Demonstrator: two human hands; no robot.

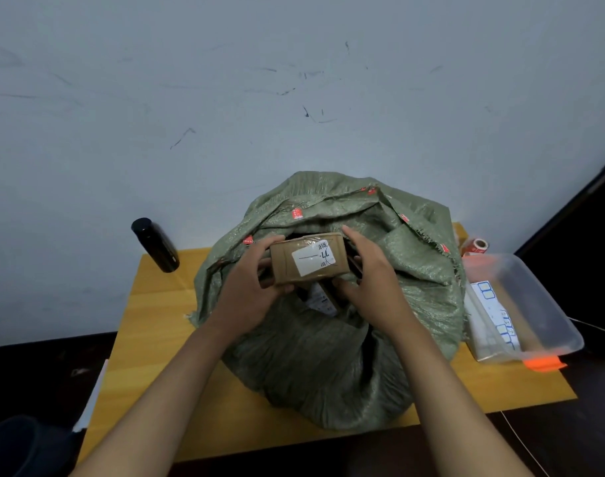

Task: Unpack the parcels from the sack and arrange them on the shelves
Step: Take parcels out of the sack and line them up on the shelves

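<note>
Small box held over the sack mouth, both hands engaged.

Nearest, the left hand (pixel 247 290) and right hand (pixel 373 275) clamp opposite ends of the box (pixel 309 258), its long axis running left to right between them. Below, another parcel (pixel 320 299) lies inside the sack (pixel 328 356) on the bench (pixel 156 321). No shelves are in view; lift clear first.

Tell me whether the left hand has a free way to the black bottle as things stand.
Probably not right away. The left hand grips the brown parcel together with the right hand over the sack. The way itself looks free: only bare table lies between it and the black bottle.
</note>
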